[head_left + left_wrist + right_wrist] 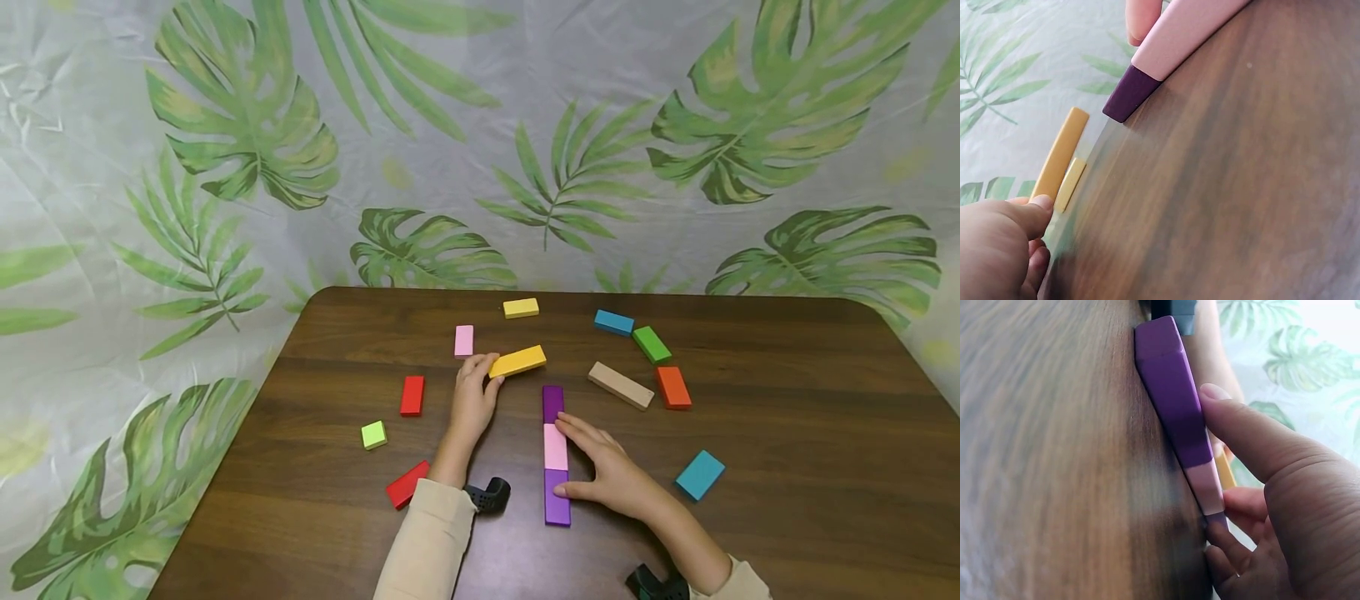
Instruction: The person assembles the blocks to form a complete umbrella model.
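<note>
My left hand (472, 400) pinches one end of a long yellow-orange block (517, 361) between thumb and fingers; the left wrist view shows its free end pointing up and away. Beside it, a straight row stands end to end: a dark purple block (552, 404) at the far end, a pink block (556, 447) in the middle and a purple block (557, 497) nearest me. My right hand (611, 471) rests along the row's right side with spread fingers. Its thumb touches the purple block, and its fingertips lie where the pink and dark purple blocks meet.
Left of the hands lie two red blocks (412, 396), a lime green cube (373, 434) and a light pink block (464, 342). A pale yellow block (521, 308) sits at the back. Rightward are blue (614, 322), green (652, 344), orange-red (673, 388), bare wood (621, 385) and teal (700, 475) blocks.
</note>
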`<state>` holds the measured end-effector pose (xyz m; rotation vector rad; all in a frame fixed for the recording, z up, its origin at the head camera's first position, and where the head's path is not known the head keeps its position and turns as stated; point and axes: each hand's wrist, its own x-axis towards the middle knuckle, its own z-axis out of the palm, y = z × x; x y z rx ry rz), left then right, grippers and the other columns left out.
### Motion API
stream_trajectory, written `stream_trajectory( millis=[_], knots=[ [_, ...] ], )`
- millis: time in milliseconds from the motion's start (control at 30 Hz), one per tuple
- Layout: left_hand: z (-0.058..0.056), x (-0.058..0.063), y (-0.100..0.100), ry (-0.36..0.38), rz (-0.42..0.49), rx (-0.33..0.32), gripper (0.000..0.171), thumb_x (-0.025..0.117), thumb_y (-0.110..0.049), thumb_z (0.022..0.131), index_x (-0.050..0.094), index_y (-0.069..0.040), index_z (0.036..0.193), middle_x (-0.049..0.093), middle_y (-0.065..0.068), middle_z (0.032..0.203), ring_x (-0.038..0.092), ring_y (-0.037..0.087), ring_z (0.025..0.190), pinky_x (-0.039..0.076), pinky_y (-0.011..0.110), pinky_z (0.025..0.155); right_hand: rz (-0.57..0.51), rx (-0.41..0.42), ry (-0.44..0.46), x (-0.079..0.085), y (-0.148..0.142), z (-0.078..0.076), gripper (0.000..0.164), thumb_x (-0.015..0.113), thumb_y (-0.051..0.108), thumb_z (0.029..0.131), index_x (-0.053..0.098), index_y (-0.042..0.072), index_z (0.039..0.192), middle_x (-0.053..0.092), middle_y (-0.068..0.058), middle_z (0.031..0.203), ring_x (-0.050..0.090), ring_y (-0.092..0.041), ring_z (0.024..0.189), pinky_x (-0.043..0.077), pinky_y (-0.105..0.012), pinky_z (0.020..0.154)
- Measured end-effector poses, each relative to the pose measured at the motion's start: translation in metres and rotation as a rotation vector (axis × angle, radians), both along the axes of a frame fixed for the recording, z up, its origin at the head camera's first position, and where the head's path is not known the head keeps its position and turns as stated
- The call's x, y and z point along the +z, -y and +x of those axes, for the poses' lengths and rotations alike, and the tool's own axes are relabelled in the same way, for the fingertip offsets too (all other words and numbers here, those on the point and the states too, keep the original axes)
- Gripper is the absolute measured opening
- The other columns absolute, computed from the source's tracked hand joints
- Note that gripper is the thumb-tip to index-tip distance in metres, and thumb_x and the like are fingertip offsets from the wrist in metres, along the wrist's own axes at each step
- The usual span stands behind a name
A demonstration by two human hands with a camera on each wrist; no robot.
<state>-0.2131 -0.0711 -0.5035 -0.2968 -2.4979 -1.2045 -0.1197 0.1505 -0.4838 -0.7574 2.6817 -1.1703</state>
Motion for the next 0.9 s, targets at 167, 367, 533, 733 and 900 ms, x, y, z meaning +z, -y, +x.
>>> stream_trajectory(
  millis=[167, 367, 533, 733, 900],
  knots=[
    [0.0005, 0.0011, 0.0002, 0.013, -0.047, -0.037, 0.034, 0.065, -0.006, 0.082, 0.06, -0.004, 0.115, 0.053, 0.011, 0.11, 0.048, 0.028, 0.104, 0.038, 0.038, 0.091, -0.001, -0.003, 0.004, 0.0004, 0.0003, 0.0, 0.085, 0.074, 0.045, 0.069, 0.038, 0.01, 0.137, 0.029, -0.003, 0.144, 0.03, -0.032, 0.124, 0.025, -0.057, 0.096],
    [0.0009, 0.0012, -0.0002, 0.025, -0.097, -0.043, 0.034, 0.065, -0.007, 0.082, 0.06, -0.005, 0.116, 0.054, 0.01, 0.11, 0.049, 0.028, 0.103, 0.039, 0.037, 0.09, -0.003, -0.001, -0.002, 0.0, 0.0001, 0.0, 0.085, 0.074, 0.045, 0.069, 0.038, 0.01, 0.137, 0.029, -0.003, 0.144, 0.03, -0.032, 0.124, 0.025, -0.057, 0.096],
    [0.001, 0.0018, -0.0002, 0.022, -0.123, -0.056, 0.034, 0.064, -0.007, 0.082, 0.06, -0.003, 0.116, 0.054, 0.011, 0.11, 0.049, 0.028, 0.103, 0.04, 0.037, 0.09, -0.004, -0.002, 0.002, -0.0005, -0.0003, 0.0003, 0.085, 0.074, 0.045, 0.069, 0.038, 0.01, 0.138, 0.028, -0.003, 0.144, 0.029, -0.032, 0.124, 0.025, -0.057, 0.096],
    [0.0011, 0.0036, 0.0012, 0.042, -0.189, -0.073, 0.034, 0.064, -0.008, 0.082, 0.06, -0.004, 0.116, 0.055, 0.01, 0.11, 0.049, 0.027, 0.103, 0.04, 0.036, 0.089, -0.006, 0.003, 0.008, -0.0007, -0.0005, 0.0008, 0.085, 0.073, 0.046, 0.069, 0.037, 0.01, 0.138, 0.028, -0.002, 0.144, 0.029, -0.032, 0.125, 0.025, -0.057, 0.096],
    [0.0006, 0.0069, 0.0026, 0.063, -0.22, -0.094, 0.033, 0.064, -0.009, 0.083, 0.061, -0.004, 0.115, 0.055, 0.011, 0.11, 0.049, 0.027, 0.104, 0.04, 0.038, 0.09, -0.008, 0.002, 0.01, -0.0004, -0.0007, 0.0007, 0.085, 0.073, 0.045, 0.069, 0.037, 0.01, 0.138, 0.028, -0.004, 0.144, 0.029, -0.033, 0.125, 0.025, -0.058, 0.096]
  ],
)
